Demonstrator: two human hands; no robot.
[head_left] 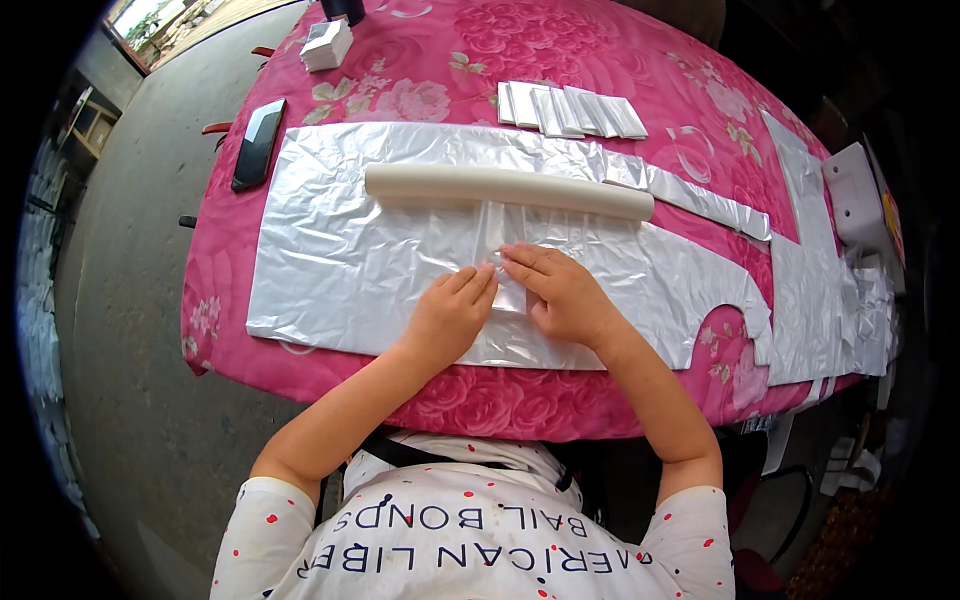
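A flat layer of shiny white plastic bags (330, 250) lies spread before me, with cut-out handle shapes at its right end. On top, between my hands, is a small folded plastic bag (509, 297), partly hidden by my fingers. My left hand (450, 312) has its fingers pressed together at the left side of that fold. My right hand (562, 292) grips its upper right side, fingers bent over it and thumb beneath. Just beyond my fingertips, a long off-white roller tube (505, 188) lies crosswise over the sheets.
Several folded plastic packets (570, 109) lie in a row beyond the tube. A phone (260, 145) and a white stack (326, 46) sit at the left on the pink floral tablecloth (470, 400). More plastic bags (805, 310) and a white box (856, 195) are at the right.
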